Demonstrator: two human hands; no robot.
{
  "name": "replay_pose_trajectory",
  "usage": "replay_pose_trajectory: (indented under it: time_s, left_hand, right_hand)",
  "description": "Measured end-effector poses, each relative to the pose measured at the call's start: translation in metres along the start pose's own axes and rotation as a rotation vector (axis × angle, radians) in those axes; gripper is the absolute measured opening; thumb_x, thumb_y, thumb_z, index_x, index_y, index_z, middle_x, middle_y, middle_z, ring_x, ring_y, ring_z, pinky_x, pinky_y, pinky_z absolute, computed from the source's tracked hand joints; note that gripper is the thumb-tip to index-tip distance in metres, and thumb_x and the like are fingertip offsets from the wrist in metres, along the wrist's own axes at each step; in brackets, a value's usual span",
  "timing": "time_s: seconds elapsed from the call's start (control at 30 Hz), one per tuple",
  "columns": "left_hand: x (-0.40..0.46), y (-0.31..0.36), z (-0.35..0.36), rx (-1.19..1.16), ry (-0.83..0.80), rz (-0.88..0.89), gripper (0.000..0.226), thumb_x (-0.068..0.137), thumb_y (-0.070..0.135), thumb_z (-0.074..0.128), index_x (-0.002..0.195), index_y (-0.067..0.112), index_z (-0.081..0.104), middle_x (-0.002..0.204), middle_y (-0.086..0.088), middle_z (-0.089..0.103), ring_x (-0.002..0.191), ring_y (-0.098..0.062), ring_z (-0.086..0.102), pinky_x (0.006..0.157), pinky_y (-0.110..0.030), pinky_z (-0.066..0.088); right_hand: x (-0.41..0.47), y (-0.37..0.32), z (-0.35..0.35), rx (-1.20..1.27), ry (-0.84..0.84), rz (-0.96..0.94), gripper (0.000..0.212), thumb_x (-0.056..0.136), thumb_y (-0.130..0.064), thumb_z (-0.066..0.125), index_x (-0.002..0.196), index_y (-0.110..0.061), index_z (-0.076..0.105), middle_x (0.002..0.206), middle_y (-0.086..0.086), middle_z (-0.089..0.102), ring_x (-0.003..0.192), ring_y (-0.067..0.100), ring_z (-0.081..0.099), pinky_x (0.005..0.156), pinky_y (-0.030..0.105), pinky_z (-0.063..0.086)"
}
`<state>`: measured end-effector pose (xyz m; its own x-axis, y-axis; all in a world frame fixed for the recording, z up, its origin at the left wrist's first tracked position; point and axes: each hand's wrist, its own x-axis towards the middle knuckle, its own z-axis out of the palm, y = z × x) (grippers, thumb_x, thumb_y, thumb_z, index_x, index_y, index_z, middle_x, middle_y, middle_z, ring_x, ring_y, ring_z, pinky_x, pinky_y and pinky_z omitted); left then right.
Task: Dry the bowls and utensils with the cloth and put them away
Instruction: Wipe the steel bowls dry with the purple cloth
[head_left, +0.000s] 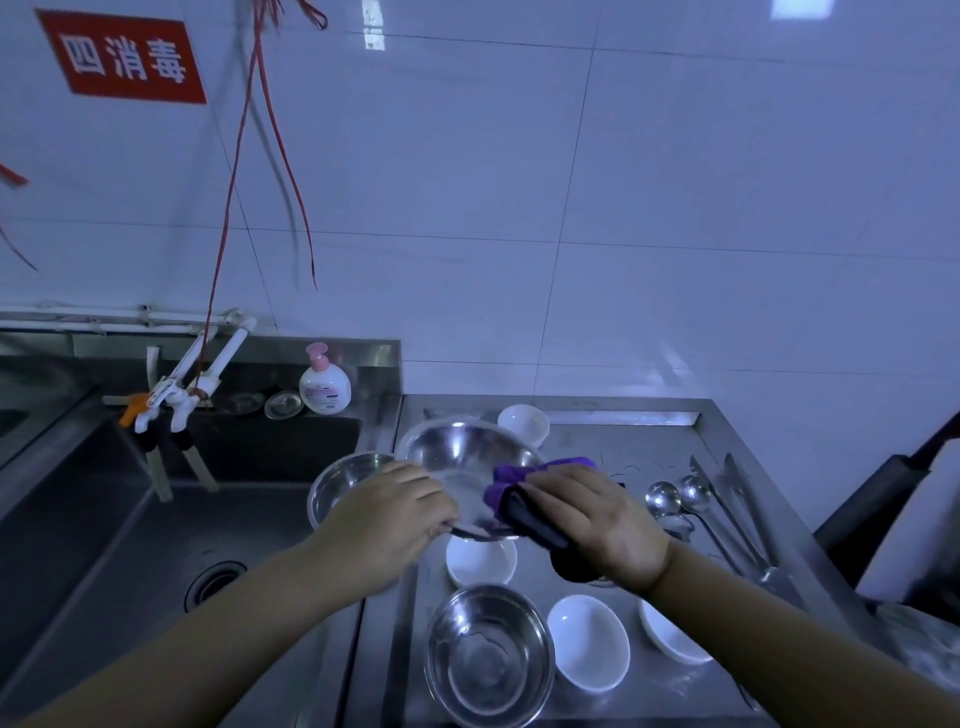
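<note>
Head view, with the held steel bowl (467, 467) as the landmark. This bowl is lifted above the steel tabletop (644, 436) and tilted, its open mouth turned toward the viewer and slightly upward, its near rim lowest. The left hand (387, 512) grips that near rim from the left, fingers (415, 488) curled over the edge and close together. The right hand (597, 519) holds a bunched purple cloth (524, 475) against the bowl's right inner wall, fingers curled around the cloth; a dark part of the cloth (535, 525) hangs below the palm. Steel bowls number three: the held one, a second steel bowl (345, 483) just left of and partly behind it at the sink's edge, and a third steel bowl (491, 654) standing upright on the tabletop in front of it, nearest the viewer. White bowls number four: one far white bowl (524, 423) behind the held bowl by the wall, one middle white bowl (480, 561) directly below its near rim, and two near white bowls (589, 642) to the right of the third steel bowl, both tipped on their sides. To the right of the held bowl lie long-handled steel spoons (675, 499), at least three bowls visible, beside other long utensils (732, 499); their long axes run from the wall toward the viewer, spoon bowls at the far end. To the left of the held bowl lies the sink (130, 545), with a pump bottle (324, 384) on its back ledge.
</note>
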<state>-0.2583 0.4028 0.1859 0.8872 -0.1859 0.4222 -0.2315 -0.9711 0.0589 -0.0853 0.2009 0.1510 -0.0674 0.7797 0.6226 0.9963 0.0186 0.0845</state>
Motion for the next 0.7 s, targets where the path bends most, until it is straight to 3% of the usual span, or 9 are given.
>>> replay_pose_trajectory:
  time_s: [0.1, 0.2, 0.27, 0.33, 0.4, 0.5, 0.57, 0.63, 0.7]
  left_hand:
    - [0.001, 0.008, 0.007, -0.407, 0.058, -0.358, 0.017, 0.089, 0.012, 0.058, 0.076, 0.022, 0.060, 0.066, 0.018, 0.055, 0.067, 0.000, 0.051, 0.064, -0.020, 0.038]
    - [0.007, 0.019, 0.018, -0.834, 0.130, -0.741, 0.022, 0.093, 0.008, 0.054, 0.075, 0.022, 0.056, 0.059, 0.017, 0.054, 0.057, 0.002, 0.048, 0.057, -0.016, 0.035]
    - [0.017, 0.027, 0.023, -1.011, 0.234, -0.897, 0.013, 0.094, 0.011, 0.053, 0.083, 0.013, 0.059, 0.067, 0.010, 0.058, 0.063, -0.002, 0.054, 0.060, -0.017, 0.042]
    - [0.030, 0.037, 0.025, -1.237, 0.338, -1.018, 0.017, 0.094, 0.013, 0.052, 0.080, 0.015, 0.060, 0.073, 0.000, 0.064, 0.066, -0.009, 0.062, 0.058, -0.017, 0.050]
    - [0.040, 0.044, 0.024, -1.414, 0.397, -1.089, 0.024, 0.095, 0.023, 0.050, 0.079, 0.011, 0.063, 0.075, -0.004, 0.069, 0.069, -0.017, 0.067, 0.057, -0.023, 0.055]
    - [0.051, 0.045, 0.020, -1.556, 0.414, -1.118, 0.048, 0.095, 0.050, 0.038, 0.093, 0.014, 0.069, 0.089, -0.004, 0.076, 0.081, -0.019, 0.073, 0.070, -0.035, 0.054]
    - [0.057, 0.044, 0.015, -1.600, 0.441, -1.137, 0.053, 0.094, 0.058, 0.032, 0.087, 0.018, 0.064, 0.083, 0.002, 0.075, 0.072, -0.011, 0.072, 0.061, -0.029, 0.053]
    - [0.063, 0.044, 0.010, -1.673, 0.456, -1.172, 0.058, 0.093, 0.062, 0.030, 0.089, 0.017, 0.066, 0.084, -0.001, 0.075, 0.070, -0.013, 0.072, 0.049, -0.025, 0.053]
    - [0.066, 0.046, 0.007, -1.724, 0.488, -1.196, 0.066, 0.090, 0.065, 0.034, 0.087, 0.014, 0.075, 0.089, -0.008, 0.076, 0.078, -0.018, 0.073, 0.050, -0.023, 0.054]
  right_hand:
    - [0.004, 0.001, -0.012, 0.068, 0.134, 0.356, 0.068, 0.063, 0.008, 0.071, 0.123, -0.019, 0.052, 0.104, 0.009, 0.070, 0.092, 0.022, 0.061, 0.080, 0.024, 0.047]
    - [0.016, -0.006, -0.012, 0.395, 0.353, 0.822, 0.067, 0.077, 0.006, 0.062, 0.113, -0.051, 0.056, 0.098, -0.027, 0.067, 0.093, -0.003, 0.064, 0.075, 0.005, 0.042]
    - [0.024, -0.011, -0.006, 0.397, 0.393, 0.933, 0.058, 0.082, -0.003, 0.065, 0.110, -0.053, 0.054, 0.097, -0.025, 0.066, 0.096, 0.002, 0.063, 0.075, 0.005, 0.041]
    - [0.031, -0.022, -0.001, 0.389, 0.329, 0.875, 0.047, 0.082, -0.018, 0.069, 0.124, -0.032, 0.055, 0.116, -0.008, 0.062, 0.108, 0.016, 0.060, 0.087, 0.016, 0.042]
    - [0.034, -0.031, 0.007, 0.386, 0.242, 0.754, 0.057, 0.084, -0.041, 0.060, 0.135, -0.018, 0.049, 0.137, 0.002, 0.048, 0.122, 0.020, 0.049, 0.101, 0.028, 0.038]
    - [0.040, -0.037, 0.011, 0.323, 0.238, 0.737, 0.064, 0.092, -0.061, 0.030, 0.139, -0.019, 0.045, 0.147, 0.012, 0.037, 0.131, 0.030, 0.037, 0.107, 0.047, 0.031]
    - [0.041, -0.038, 0.010, 0.203, 0.240, 0.674, 0.067, 0.095, -0.061, 0.016, 0.137, -0.020, 0.049, 0.148, 0.013, 0.035, 0.134, 0.033, 0.032, 0.109, 0.048, 0.028]
    - [0.041, -0.047, 0.015, 0.076, 0.233, 0.565, 0.062, 0.097, -0.058, 0.015, 0.133, -0.026, 0.053, 0.147, 0.012, 0.037, 0.137, 0.034, 0.029, 0.108, 0.047, 0.026]
    - [0.040, -0.059, 0.023, -0.034, 0.249, 0.490, 0.052, 0.098, -0.054, 0.020, 0.128, -0.031, 0.056, 0.145, 0.009, 0.039, 0.137, 0.033, 0.029, 0.106, 0.051, 0.027]
